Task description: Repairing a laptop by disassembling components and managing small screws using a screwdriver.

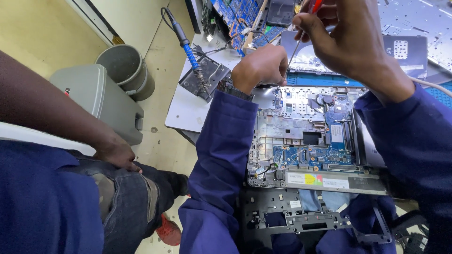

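The opened laptop base with its bare blue circuit board [310, 141], lying below both hands, looks rigid yet fragile, best held by its grey frame edges; the left hand [260, 67] is clenched at its far edge, the right hand [346, 40] gripping a thin red-handled screwdriver [301, 33].

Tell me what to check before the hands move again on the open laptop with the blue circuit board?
1. Right hand grips the red-handled screwdriver: ok.
2. Left hand steadies the far edge of the open laptop base with the blue circuit board: ok.
3. Screwdriver tip seated in a screw: cannot tell, hidden behind the left hand.
4. Blue-handled soldering iron parked in its stand, apart from both hands: ok.
5. Nearby person's hand resting on their own knee, off the laptop: ok.
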